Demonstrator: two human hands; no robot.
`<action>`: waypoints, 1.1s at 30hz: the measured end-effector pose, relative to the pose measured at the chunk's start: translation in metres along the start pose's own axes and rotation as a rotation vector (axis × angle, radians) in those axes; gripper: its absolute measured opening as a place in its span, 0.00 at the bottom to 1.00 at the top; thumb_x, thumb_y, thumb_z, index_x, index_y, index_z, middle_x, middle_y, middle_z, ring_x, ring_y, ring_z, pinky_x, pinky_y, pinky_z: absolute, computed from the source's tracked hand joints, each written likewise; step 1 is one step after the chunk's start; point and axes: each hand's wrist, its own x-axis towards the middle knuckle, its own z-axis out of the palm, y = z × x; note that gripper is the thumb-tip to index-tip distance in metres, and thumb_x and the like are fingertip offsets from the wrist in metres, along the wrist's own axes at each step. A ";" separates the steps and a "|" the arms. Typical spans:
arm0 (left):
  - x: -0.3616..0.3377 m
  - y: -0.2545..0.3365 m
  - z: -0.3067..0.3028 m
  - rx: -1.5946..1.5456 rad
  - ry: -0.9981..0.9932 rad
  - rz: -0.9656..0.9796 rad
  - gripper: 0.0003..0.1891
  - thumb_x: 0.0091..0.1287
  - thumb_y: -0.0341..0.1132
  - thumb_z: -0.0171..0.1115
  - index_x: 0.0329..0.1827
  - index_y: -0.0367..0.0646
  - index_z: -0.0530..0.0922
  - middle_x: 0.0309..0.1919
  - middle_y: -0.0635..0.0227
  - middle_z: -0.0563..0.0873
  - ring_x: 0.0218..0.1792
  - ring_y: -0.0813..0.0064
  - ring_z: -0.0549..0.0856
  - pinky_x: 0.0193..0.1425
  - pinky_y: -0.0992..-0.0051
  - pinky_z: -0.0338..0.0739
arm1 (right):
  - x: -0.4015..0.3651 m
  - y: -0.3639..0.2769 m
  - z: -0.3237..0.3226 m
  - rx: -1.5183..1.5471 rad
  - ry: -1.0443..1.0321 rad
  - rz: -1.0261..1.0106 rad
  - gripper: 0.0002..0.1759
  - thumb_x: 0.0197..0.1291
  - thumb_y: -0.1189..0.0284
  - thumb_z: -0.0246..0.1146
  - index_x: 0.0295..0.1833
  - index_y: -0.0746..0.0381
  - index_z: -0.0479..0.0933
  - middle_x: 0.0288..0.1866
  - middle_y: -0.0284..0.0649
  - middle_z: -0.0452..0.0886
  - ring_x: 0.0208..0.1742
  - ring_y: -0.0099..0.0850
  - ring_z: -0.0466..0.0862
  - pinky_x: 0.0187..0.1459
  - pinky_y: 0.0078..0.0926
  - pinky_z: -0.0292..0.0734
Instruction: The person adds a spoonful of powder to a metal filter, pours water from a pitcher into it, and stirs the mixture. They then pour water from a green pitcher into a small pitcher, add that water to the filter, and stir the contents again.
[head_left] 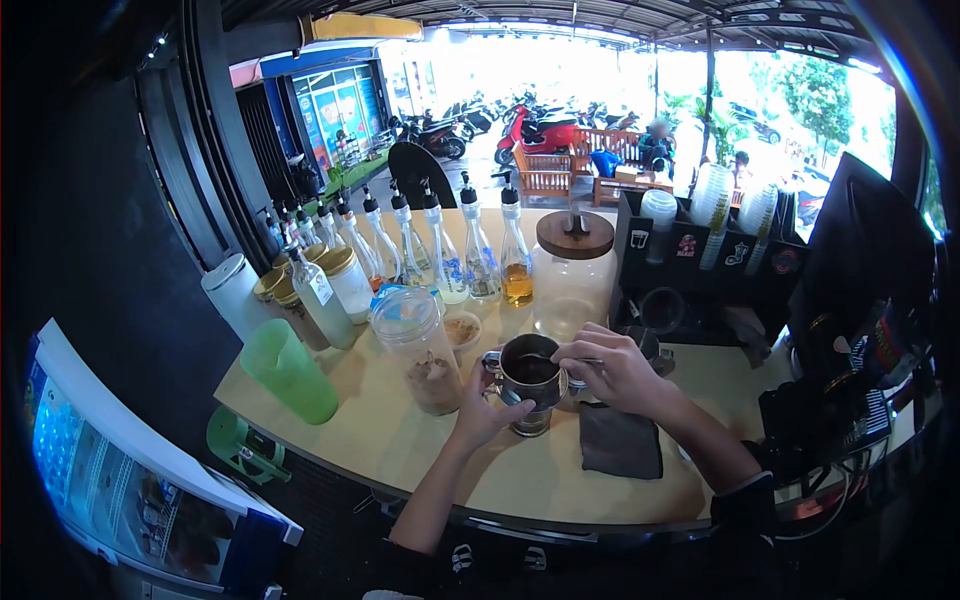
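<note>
A metal cup [530, 372] with dark contents stands near the middle of the counter, just above a glass-like vessel [532, 422]. My left hand [487, 408] is wrapped round the cup's left side and handle. Over the right rim, my right hand [606, 368] pinches a thin utensil [568, 358] whose lower end goes into the cup. Left of the cup stands a clear jar [428, 375] with brown powder, beside a small bowl of brown powder [461, 331]. A folded dark cloth [620, 442] lies below my right hand.
Pump bottles [480, 255] line the back, next to a large wooden-lidded jar [574, 270]. A green pitcher [290, 372] stands at the left. A black holder [690, 245] carries plastic cups at the back right. People sit outside beyond the counter [375, 460].
</note>
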 end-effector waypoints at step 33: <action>0.005 0.007 -0.004 -0.037 -0.023 -0.018 0.47 0.43 0.39 0.80 0.68 0.41 0.62 0.58 0.62 0.77 0.60 0.69 0.77 0.67 0.66 0.66 | -0.003 -0.002 0.009 -0.072 0.020 -0.105 0.06 0.55 0.75 0.66 0.38 0.61 0.77 0.30 0.36 0.77 0.31 0.35 0.77 0.29 0.32 0.76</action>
